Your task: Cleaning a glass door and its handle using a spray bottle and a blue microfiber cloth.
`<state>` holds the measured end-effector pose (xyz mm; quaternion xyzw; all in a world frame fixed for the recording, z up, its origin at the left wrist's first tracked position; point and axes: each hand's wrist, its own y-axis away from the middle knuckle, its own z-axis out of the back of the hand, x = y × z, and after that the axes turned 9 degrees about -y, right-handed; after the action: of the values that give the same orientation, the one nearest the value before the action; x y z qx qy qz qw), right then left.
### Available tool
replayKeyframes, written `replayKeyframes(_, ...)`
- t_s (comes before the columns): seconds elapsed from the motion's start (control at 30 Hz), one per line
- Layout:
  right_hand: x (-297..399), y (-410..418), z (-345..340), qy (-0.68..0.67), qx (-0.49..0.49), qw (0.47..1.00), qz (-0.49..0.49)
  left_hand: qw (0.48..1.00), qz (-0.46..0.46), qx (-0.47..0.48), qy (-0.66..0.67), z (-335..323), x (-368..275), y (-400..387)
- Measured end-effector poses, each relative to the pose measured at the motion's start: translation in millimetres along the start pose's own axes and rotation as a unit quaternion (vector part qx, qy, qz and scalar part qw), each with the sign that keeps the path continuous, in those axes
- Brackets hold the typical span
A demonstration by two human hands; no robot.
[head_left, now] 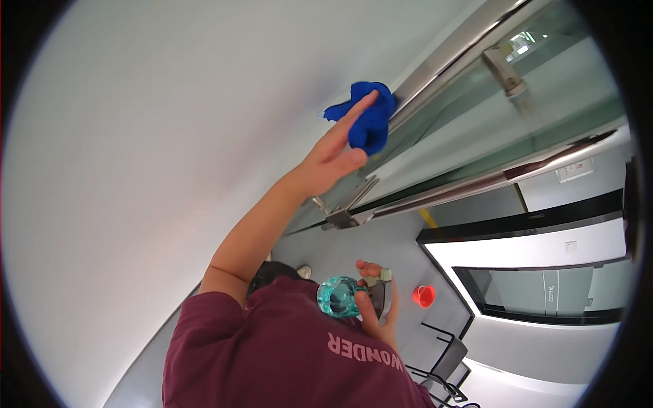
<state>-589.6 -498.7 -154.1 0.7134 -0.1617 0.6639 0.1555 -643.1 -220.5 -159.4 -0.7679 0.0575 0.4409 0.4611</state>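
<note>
My left hand (331, 158) reaches up and away, its fingers spread over a bright blue cloth (376, 120). The cloth is bunched under the fingers, against the near end of a polished metal bar (433, 76) beside a pale wall (204, 102). Close to my chest, my right hand (388, 319) grips a spray bottle by its grey trigger head (378, 296). The bottle's transparent teal body (337, 297) lies tilted toward my maroon shirt (265, 352). Part of the trigger is hidden by the fingers.
A glass panel (459, 127) runs between polished bars, with a metal fitting (344, 217) near my left wrist. On the grey floor (326, 250) stand a red bucket (424, 296) and a chair (449, 357). A black-framed window (541, 290) is at the right.
</note>
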Motion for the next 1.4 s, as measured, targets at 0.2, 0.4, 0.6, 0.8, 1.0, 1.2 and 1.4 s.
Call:
replayKeyframes(0.2,-11.4,2.2,-0.5,-0.021,-0.025,0.999,0.027,0.928,-0.193,-0.038,-0.318,-14.4,0.9,-35.3)
replayKeyframes(0.4,-10.1,5.7,-0.4,-0.043,-0.014,0.999,0.023,0.913,-0.182,-0.14,-0.337,-15.5,27.4,-18.2)
replayKeyframes(0.6,-17.5,7.3,5.6,-0.034,-0.017,0.999,0.017,0.925,-0.086,-0.201,-0.31,-16.9,48.6,11.1)
replayKeyframes(0.8,-26.9,10.5,7.5,-0.028,-0.013,0.999,0.014,0.886,-0.23,-0.176,-0.361,-18.9,-7.7,-70.6)
replayKeyframes(1.0,-32.5,9.4,8.5,-0.008,-0.016,0.999,0.033,0.841,-0.375,-0.153,-0.359,-51.1,-82.5,-180.0)
replayKeyframes(1.2,-30.6,9.9,6.7,-0.004,-0.027,0.999,0.027,0.68,-0.426,-0.194,-0.564,-72.7,-159.9,-229.8)
replayKeyframes(1.4,-18.0,3.3,5.7,0.019,0.001,0.998,0.064,0.666,-0.311,-0.193,-0.65,-89.2,-200.6,-252.7)
